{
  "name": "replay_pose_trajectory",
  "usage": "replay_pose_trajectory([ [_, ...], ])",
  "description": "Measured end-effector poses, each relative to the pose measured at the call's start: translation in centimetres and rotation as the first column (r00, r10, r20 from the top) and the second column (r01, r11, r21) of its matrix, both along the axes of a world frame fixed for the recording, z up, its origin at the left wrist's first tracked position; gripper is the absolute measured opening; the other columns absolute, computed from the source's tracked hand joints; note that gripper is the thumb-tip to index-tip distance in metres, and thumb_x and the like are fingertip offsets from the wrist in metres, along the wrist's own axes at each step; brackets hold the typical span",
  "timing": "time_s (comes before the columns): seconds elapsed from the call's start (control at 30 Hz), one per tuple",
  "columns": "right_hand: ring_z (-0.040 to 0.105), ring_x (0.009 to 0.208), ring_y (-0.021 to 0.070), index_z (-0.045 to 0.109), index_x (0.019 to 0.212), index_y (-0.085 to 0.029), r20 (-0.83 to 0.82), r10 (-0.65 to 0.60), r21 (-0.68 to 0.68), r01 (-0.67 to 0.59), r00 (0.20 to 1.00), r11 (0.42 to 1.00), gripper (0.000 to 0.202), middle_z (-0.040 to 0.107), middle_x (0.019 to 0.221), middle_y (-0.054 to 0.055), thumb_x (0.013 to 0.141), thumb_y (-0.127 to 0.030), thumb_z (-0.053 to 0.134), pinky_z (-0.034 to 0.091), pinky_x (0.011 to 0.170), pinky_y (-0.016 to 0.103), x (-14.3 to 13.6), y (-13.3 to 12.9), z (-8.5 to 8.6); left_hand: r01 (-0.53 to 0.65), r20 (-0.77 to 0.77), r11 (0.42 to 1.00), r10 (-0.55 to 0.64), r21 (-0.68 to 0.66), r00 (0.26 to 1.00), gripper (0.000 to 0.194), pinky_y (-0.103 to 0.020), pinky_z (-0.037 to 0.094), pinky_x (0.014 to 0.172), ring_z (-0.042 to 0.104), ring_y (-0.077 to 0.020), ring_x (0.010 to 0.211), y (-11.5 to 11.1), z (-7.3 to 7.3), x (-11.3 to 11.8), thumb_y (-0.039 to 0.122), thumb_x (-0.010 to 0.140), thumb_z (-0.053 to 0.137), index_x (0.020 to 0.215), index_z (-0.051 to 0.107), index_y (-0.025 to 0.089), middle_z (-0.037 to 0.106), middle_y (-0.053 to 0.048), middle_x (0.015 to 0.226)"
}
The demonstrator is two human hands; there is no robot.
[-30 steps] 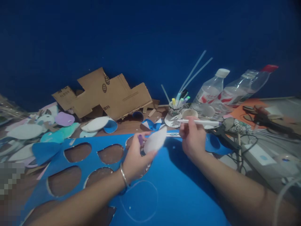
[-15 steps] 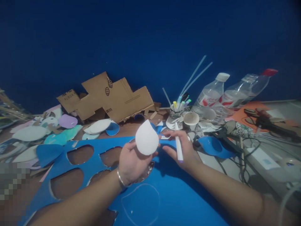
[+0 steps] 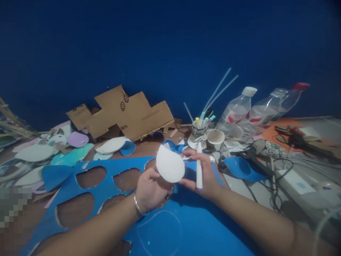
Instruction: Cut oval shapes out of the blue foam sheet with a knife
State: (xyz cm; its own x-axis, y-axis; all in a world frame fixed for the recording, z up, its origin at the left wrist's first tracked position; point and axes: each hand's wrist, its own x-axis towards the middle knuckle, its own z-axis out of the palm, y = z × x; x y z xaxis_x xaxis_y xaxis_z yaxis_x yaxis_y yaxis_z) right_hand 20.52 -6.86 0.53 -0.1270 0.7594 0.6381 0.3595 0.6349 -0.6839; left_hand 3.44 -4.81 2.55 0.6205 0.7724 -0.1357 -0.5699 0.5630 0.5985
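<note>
My left hand (image 3: 149,188), a silver bangle at its wrist, holds a white teardrop-shaped cutout (image 3: 170,165) up with its point to the upper left. The thumb lies at the cutout's edge, and the other fingers are partly hidden behind it. Just to the right, my right hand (image 3: 210,177) grips a white marker (image 3: 199,169) that stands nearly upright against the fingers. Its lower end is purple. Beneath both hands spreads a blue sheet (image 3: 205,227) with several rounded holes on its left. A pale teardrop outline (image 3: 180,227) is drawn on it near the front.
Loose cut shapes (image 3: 34,153) pile up at the left. Brown cardboard (image 3: 133,117) leans against the blue wall. Farther right are a pen cup (image 3: 198,131), plastic bottles (image 3: 237,106), a blue curved scrap (image 3: 242,169), a glue gun (image 3: 255,160) and tangled cables (image 3: 277,199).
The white cutout has tilted left and moved slightly right and down with my left hand. In my right hand the marker has turned more upright and shifted a little left.
</note>
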Motion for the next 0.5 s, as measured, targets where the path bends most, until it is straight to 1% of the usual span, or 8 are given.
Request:
replay_pose_trajectory([
  [0.13,0.046,0.111,0.0248,0.028,0.108,-0.025,0.026,-0.012,0.016,0.012,1.000,1.000,0.054,0.045,0.116,0.012,0.069,-0.021,0.065,0.041,0.087,0.045,-0.01,-0.02,-0.16,-0.056,0.036,0.998,0.056,0.006,0.998,0.075,-0.045,0.040,0.090,0.047,-0.0275,0.111,0.15,-0.10,0.14,0.011,0.053,0.038,0.128,0.034,0.014,0.055,-0.009,0.115],
  [0.23,0.048,0.107,0.0243,0.030,0.107,-0.024,0.045,-0.061,0.013,0.060,0.997,0.998,0.049,0.047,0.116,0.013,0.070,-0.021,0.063,0.043,0.083,0.043,-0.03,-0.04,-0.25,-0.081,0.017,0.996,0.081,0.034,0.997,0.076,-0.046,0.039,0.092,0.047,-0.0273,0.113,0.21,-0.40,0.09,0.008,0.053,0.038,0.129,0.033,0.017,0.056,-0.007,0.115],
  [0.33,0.051,0.099,0.0223,0.031,0.106,-0.024,0.043,-0.096,-0.001,0.096,0.994,0.995,0.048,0.049,0.114,0.013,0.070,-0.020,0.063,0.045,0.079,0.041,-0.06,-0.02,-0.40,-0.105,0.007,0.993,0.105,0.044,0.994,0.076,-0.045,0.039,0.093,0.047,-0.0263,0.113,0.22,-0.51,0.07,0.005,0.054,0.038,0.129,0.034,0.018,0.057,-0.006,0.115],
  [0.4,0.053,0.092,0.0204,0.031,0.105,-0.024,0.034,-0.111,-0.006,0.112,0.993,0.994,0.047,0.050,0.112,0.012,0.070,-0.019,0.063,0.046,0.076,0.039,-0.09,0.03,-0.55,-0.121,0.006,0.992,0.121,0.038,0.993,0.072,-0.044,0.040,0.092,0.048,-0.0259,0.112,0.19,-0.34,0.15,0.005,0.058,0.040,0.128,0.034,0.019,0.057,-0.006,0.115],
  [0.43,0.053,0.090,0.0197,0.032,0.105,-0.024,0.032,-0.123,-0.006,0.123,0.992,0.992,0.046,0.051,0.110,0.012,0.070,-0.018,0.062,0.046,0.075,0.039,-0.11,0.06,-0.62,-0.130,-0.006,0.991,0.130,0.026,0.992,0.066,-0.044,0.041,0.092,0.048,-0.0258,0.111,0.17,-0.21,0.24,0.007,0.063,0.041,0.128,0.035,0.018,0.057,-0.007,0.115],
  [0.5,0.053,0.087,0.0189,0.033,0.104,-0.024,0.023,-0.148,-0.008,0.148,0.989,0.989,0.044,0.052,0.107,0.010,0.071,-0.017,0.061,0.046,0.074,0.038,-0.11,0.12,-0.74,-0.165,-0.065,0.986,0.163,-0.018,0.984,0.051,-0.042,0.043,0.089,0.051,-0.0256,0.109,0.16,0.05,0.47,0.017,0.075,0.044,0.125,0.039,0.017,0.058,-0.009,0.114],
])
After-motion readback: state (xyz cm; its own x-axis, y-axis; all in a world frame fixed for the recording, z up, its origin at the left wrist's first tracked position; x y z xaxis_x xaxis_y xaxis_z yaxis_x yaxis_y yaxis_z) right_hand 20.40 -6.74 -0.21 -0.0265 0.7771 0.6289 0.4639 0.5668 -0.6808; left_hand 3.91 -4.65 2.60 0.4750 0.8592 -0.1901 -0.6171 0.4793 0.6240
